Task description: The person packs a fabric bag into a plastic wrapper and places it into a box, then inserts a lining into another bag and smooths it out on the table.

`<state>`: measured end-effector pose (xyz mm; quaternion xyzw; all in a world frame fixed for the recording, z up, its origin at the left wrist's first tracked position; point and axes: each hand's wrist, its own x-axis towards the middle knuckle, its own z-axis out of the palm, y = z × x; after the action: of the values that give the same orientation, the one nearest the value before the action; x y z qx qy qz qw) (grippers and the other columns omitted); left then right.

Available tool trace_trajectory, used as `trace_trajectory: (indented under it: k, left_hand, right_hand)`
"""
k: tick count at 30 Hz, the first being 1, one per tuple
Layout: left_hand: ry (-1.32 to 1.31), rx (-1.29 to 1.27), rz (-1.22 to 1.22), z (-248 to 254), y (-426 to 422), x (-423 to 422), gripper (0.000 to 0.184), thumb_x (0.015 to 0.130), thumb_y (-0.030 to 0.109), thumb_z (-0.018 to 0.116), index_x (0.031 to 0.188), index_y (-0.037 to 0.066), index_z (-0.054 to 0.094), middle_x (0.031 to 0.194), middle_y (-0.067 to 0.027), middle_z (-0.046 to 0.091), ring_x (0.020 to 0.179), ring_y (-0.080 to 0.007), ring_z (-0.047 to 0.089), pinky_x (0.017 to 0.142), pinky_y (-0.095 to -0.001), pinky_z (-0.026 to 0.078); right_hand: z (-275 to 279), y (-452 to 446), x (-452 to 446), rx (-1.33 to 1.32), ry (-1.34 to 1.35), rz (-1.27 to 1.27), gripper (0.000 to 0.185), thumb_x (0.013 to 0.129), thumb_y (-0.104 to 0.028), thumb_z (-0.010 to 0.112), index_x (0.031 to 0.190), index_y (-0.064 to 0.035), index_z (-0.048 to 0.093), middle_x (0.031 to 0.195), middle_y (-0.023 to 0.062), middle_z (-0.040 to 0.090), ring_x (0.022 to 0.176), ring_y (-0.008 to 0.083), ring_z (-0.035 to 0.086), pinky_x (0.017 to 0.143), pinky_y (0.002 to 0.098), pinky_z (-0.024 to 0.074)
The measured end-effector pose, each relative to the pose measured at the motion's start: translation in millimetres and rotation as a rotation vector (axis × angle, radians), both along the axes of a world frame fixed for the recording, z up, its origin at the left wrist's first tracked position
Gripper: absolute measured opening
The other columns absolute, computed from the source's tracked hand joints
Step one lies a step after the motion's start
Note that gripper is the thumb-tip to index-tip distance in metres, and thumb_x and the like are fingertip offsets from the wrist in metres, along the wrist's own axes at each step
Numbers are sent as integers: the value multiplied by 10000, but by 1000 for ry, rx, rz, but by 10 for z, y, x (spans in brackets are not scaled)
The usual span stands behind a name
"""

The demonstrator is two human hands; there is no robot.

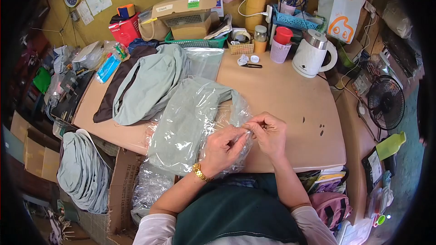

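Note:
A light grey-green folded garment lies inside a clear plastic bag (186,122) at the front of the table. My left hand (222,147), with a gold watch (200,172) on its wrist, pinches the right edge of this bag. Close against it, my right hand (268,131) has thumb and fingers pressed together on the same edge. What exactly lies between the fingertips is too small to make out. Behind the bag, another grey-green garment (152,86) rests on a dark brown cloth (106,102).
Flat plastic bags (206,61) lie beyond the garments on the brown table (290,95). A white kettle (313,54), a lilac cup (279,52) and a green basket (222,41) line the back. A garment stack (81,172) and a cardboard box (121,195) stand at left.

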<state>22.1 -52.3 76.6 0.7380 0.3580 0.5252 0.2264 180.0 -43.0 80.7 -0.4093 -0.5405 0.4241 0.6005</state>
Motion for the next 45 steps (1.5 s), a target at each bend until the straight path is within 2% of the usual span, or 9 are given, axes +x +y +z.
trace_trajectory:
  k: [6, 12, 18, 20, 29, 35, 41, 43, 45]
  left_hand:
    - [-38, 3, -56, 63, 10, -75, 196, 810, 69, 696, 991, -3, 676, 726, -107, 614, 522, -181, 558, 489, -283, 443]
    - [136, -42, 63, 51, -15, -56, 215, 756, 85, 719, 928, -2, 626, 734, -107, 594, 540, -201, 585, 512, -311, 482]
    - [163, -21, 33, -58, 102, -86, 230, 721, 38, 718, 930, 25, 624, 815, -95, 590, 560, -168, 587, 511, -287, 479]
    - [137, -57, 47, 58, 72, -58, 233, 715, 13, 715, 935, 29, 638, 850, -81, 599, 545, -136, 581, 498, -255, 469]
    - [177, 321, -49, 33, 154, 13, 252, 733, 109, 817, 957, 58, 712, 925, -43, 621, 610, -93, 539, 507, -216, 444]
    - [179, 316, 77, 217, 77, -79, 99, 748, 60, 772, 779, 52, 678, 825, -51, 637, 738, -187, 602, 720, -321, 474]
    - [86, 313, 73, 485, 168, 24, 249, 768, 95, 728, 986, 71, 610, 823, -92, 643, 838, -327, 622, 729, -419, 462]
    - [650, -462, -166, 607, 303, 140, 277, 839, 151, 638, 1074, 34, 548, 865, -187, 636, 839, -375, 615, 711, -453, 466]
    - [510, -286, -235, 648, 726, 235, 234, 883, 166, 548, 1053, 6, 530, 911, -264, 609, 851, -411, 604, 692, -468, 466]
  right_hand:
    - [58, -28, 78, 179, -183, 178, 93, 830, 108, 629, 882, 45, 674, 899, 86, 642, 754, 121, 607, 650, 237, 513]
    - [3, -100, 59, 371, -418, -53, 60, 836, 71, 644, 891, 50, 659, 844, 92, 629, 749, 145, 609, 654, 270, 489]
    - [-101, 27, 292, -52, -260, 451, 152, 956, -125, 575, 849, -20, 598, 791, -13, 532, 663, 92, 458, 593, 217, 365]
    - [-135, 106, 364, -298, 115, 585, 222, 977, -249, 561, 870, -61, 612, 757, -46, 516, 642, 66, 431, 589, 189, 321]
    - [-78, 87, 241, -398, 263, 497, 221, 985, -241, 561, 885, -58, 635, 729, -46, 551, 633, 31, 415, 579, 185, 323]
    - [-36, 86, 371, -200, -8, 234, 173, 937, -143, 626, 822, -18, 658, 695, -14, 577, 632, 58, 462, 594, 212, 372]
    - [52, 93, 508, -76, 137, 230, 180, 951, -170, 610, 876, -12, 658, 757, 19, 600, 694, 89, 516, 664, 232, 418]
    - [-50, 185, 392, -7, 310, 130, 205, 961, -220, 596, 969, -19, 640, 804, 20, 604, 742, 98, 533, 688, 247, 426]
    - [-355, 315, 373, 60, 484, 31, 262, 972, -270, 582, 1061, -26, 621, 851, 20, 608, 790, 107, 550, 712, 262, 433]
